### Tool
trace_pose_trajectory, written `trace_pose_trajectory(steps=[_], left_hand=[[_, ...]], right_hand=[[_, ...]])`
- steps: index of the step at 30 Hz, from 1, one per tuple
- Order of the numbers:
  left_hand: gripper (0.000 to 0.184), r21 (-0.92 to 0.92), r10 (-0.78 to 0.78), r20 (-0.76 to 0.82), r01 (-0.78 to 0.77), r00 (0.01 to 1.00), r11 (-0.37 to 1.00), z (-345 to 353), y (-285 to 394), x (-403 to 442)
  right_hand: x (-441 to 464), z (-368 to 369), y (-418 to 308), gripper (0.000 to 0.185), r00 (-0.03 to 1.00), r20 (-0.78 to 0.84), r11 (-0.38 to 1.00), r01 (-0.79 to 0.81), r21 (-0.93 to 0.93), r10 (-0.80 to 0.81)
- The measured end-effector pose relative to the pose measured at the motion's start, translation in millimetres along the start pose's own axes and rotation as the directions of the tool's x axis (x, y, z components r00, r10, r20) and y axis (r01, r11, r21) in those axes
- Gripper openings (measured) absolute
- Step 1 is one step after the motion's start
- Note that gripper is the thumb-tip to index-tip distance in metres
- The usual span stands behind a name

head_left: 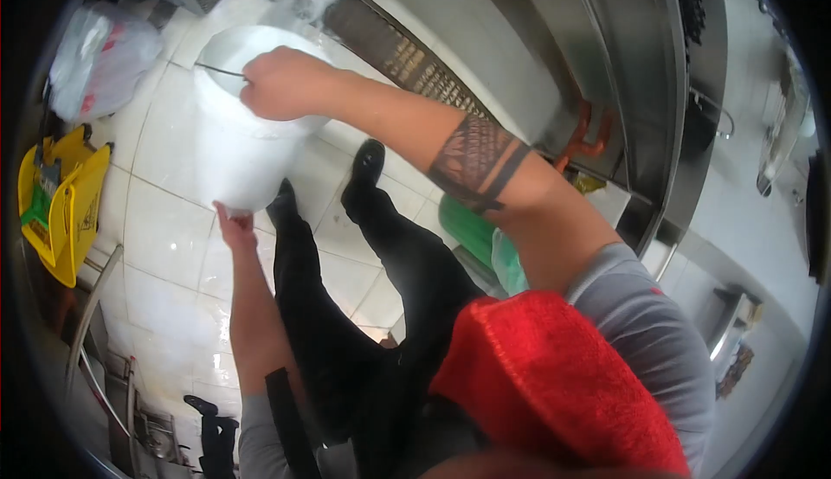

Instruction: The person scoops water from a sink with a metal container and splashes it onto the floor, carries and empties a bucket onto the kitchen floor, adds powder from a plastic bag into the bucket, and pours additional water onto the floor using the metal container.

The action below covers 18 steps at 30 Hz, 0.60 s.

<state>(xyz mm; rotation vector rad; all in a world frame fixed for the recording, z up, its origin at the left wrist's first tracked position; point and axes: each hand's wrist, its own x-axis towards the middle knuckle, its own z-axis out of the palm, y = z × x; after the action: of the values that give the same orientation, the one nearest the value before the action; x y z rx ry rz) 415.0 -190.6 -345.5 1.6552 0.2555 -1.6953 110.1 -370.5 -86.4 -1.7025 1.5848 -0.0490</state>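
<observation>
Reaching forward, our left hand (239, 226) supports the base of a white bucket (247, 146), fingers mostly hidden, so we cannot tell their curl; our right hand (281, 85) is closed round the wire handle (216, 70) at its mouth. Left, yellow plastic gear (74, 206); below, glossy floor tiles (164, 189); right, a grate (424, 64). We can't make out the bucket's contents.

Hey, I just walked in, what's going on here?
Someone is holding a white bucket above a tiled floor. The right hand is closed at its top, by the wire handle, while the left hand supports it from below. I can't tell what, if anything, is inside.
</observation>
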Motion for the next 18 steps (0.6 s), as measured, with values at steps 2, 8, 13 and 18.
trace_pose_trajectory(steps=[2, 8, 13, 18], left_hand=[[0.068, 0.076, 0.035, -0.017, -0.034, 0.999, 0.997, -9, 8, -5], [0.066, 0.255, 0.110, -0.058, -0.092, 0.992, 0.962, 36, 6, -21], [0.063, 0.365, 0.060, 0.020, -0.063, 0.998, 0.929, 112, -33, 0], [0.065, 0.507, -0.005, 0.135, -0.065, 0.991, 0.860, 193, -78, -5]], right_hand=[[-12, 9, 14, 0.032, 0.998, 0.018, 0.993, -0.058, 0.106, 0.056], [-34, 35, 84, 0.033, 0.982, -0.028, 0.954, -0.176, 0.242, 0.188], [-54, 32, 155, 0.038, 0.934, -0.095, 0.911, -0.308, 0.275, 0.344], [-100, -6, 223, 0.041, 0.867, -0.126, 0.851, -0.430, 0.303, 0.483]])
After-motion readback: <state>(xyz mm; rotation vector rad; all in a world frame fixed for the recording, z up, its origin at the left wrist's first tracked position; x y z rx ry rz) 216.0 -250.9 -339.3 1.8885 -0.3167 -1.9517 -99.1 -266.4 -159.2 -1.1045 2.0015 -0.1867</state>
